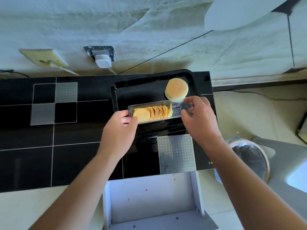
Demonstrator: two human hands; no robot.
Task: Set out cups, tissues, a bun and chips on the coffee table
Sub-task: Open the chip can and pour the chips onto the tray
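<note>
A clear plastic chip tray [177,107] holds a row of stacked yellow chips [152,112] that fills its left part. My left hand [120,128] grips its left end and my right hand [198,118] grips its right end. It hangs over the front rim of a black serving tray [119,90] on the black coffee table [66,138]. A round golden bun [177,90] lies in the serving tray's far right corner, just behind the chip tray. No cups or tissues are in view.
An open white drawer [149,201] juts out below the table's near edge. A bin with a liner [250,158] stands on the floor at the right. On the wall behind are a beige socket [44,58] and a white plug adapter [103,61].
</note>
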